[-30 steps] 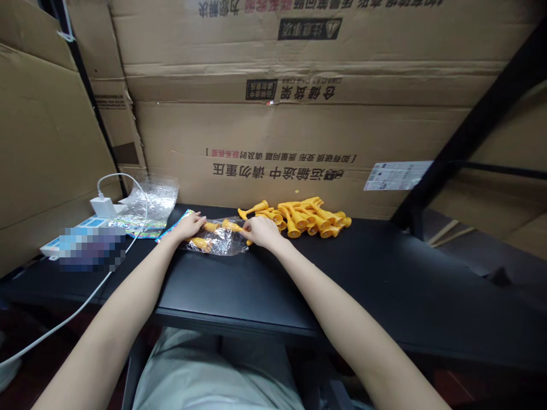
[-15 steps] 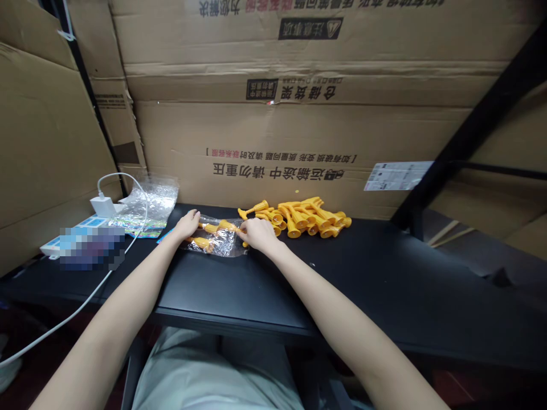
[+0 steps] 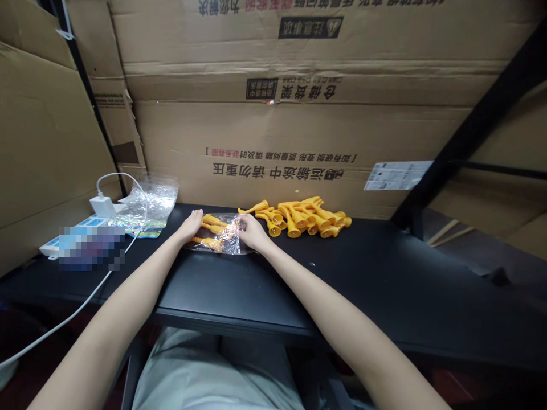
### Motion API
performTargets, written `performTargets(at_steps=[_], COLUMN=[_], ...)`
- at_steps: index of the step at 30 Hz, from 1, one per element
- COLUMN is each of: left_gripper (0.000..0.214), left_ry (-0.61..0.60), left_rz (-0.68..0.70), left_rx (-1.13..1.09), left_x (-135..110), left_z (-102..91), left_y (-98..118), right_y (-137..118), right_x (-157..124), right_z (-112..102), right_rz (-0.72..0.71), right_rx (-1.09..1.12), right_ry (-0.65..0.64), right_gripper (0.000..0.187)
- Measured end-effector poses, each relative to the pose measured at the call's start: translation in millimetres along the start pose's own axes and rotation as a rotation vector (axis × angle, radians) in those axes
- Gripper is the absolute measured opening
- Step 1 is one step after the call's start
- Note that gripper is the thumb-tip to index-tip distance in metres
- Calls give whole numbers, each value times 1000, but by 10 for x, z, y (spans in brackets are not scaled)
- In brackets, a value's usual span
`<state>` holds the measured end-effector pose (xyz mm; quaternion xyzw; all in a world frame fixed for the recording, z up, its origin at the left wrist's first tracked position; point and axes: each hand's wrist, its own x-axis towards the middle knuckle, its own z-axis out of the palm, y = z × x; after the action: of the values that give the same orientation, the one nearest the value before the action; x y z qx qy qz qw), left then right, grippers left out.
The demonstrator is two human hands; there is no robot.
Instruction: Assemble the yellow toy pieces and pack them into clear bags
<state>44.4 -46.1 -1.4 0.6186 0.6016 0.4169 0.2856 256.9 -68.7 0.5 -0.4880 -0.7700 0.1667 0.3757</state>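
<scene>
A clear plastic bag (image 3: 233,244) lies on the black table, with several yellow horn-shaped pieces (image 3: 208,244) inside. My left hand (image 3: 190,225) is closed on the bag's left end. At the bag's right end, my right hand (image 3: 252,232) has its fingers bent on the plastic; part of them is hidden behind the hand. Just behind and right of that hand spreads a loose pile of the same yellow pieces (image 3: 314,217), flared at one end and thin at the other.
Flat clear bags (image 3: 156,199) with coloured edges lie at the back left, beside a white plug (image 3: 102,205) and a power strip (image 3: 51,245). A white cable (image 3: 92,296) runs off the table's left front. Printed cardboard (image 3: 282,131) walls the back.
The yellow piece by my right hand has gone further left into the bag, alongside the others. My right hand has shifted slightly left, to the bag's right end.
</scene>
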Motion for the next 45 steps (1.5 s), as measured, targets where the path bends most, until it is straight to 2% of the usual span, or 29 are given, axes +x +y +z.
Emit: performTargets(at_steps=[3,7,11,14,19,26,30,34,37,40,45], left_gripper=[47,48,49,52,58,61,61,62,63,64,63], left_ry=[-7,-15,-25,-85,-149,-202,-234,-198,-159,-140,-154], left_rz=[-35,-46,14,83,91,164,144,111,105,106,90], left_rx=[-72,-58,132,320,565,726,782,802,815,797,749], left_x=[-21,-49,-36,-18,-27,-51,-20,42,91,126,150], left_z=[5,14,48,84,112,72,10,-81,-141,-167,-162], left_y=[11,41,59,59,43,38,26,-51,-134,-187,-195], right_y=[57,29,-39,-61,23,166,236,382,490,532,490], right_x=[9,-14,-25,-31,-32,-4,38,99,130,161,304], right_z=[46,0,-77,-101,-92,-24,22,-25,-99,-133,-80], right_rz=[73,83,125,148,78,-72,-110,-92,-110,-85,9], right_rx=[65,-116,-298,-363,-198,32,83,-53,-155,-216,-312], right_ry=[48,56,-62,-120,-164,-237,-173,35,146,149,38], right_gripper=[29,22,10,12,17,35,31,23,27,35,39])
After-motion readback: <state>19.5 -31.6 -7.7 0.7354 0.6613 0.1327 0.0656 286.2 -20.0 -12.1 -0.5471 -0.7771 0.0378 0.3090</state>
